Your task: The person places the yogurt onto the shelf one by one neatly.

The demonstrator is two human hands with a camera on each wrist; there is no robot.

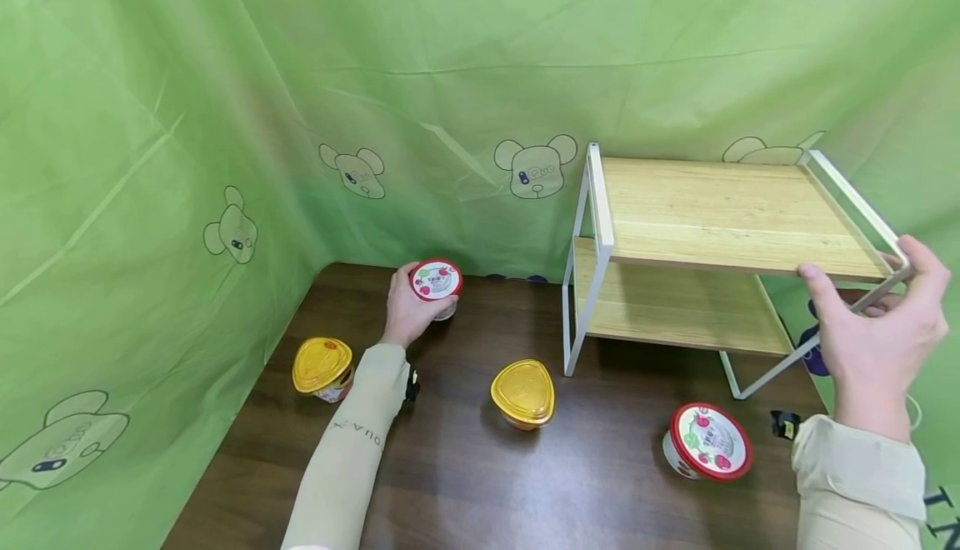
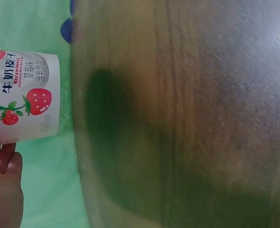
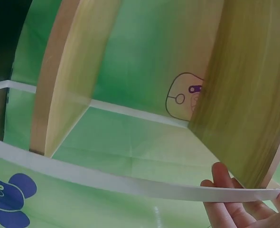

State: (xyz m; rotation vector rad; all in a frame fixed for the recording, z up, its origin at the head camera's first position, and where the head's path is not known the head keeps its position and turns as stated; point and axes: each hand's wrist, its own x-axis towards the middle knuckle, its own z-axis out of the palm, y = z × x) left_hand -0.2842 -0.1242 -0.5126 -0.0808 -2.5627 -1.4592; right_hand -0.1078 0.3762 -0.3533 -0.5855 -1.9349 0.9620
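At the back of the table, my left hand (image 1: 407,310) grips a white cup with a red-rimmed lid (image 1: 437,280). Strawberries and the word Strawberry are printed on the cup's side (image 2: 23,97) in the left wrist view, where it hangs over the table with a shadow below. My right hand (image 1: 885,333) holds the front right corner of a two-tier wooden shelf (image 1: 735,212) with a white metal frame. Its thumb presses the top board's front edge. In the right wrist view, fingers (image 3: 220,175) wrap the white frame bar (image 3: 144,186) beside a board.
A yellow-lidded tub (image 1: 322,365) sits left of my left forearm, and another yellow-lidded tub (image 1: 523,392) stands mid-table. A red-lidded cup (image 1: 708,442) stands in front of the shelf. Green cloth (image 1: 420,100) with bear heads hangs behind and beside the brown table (image 1: 450,467).
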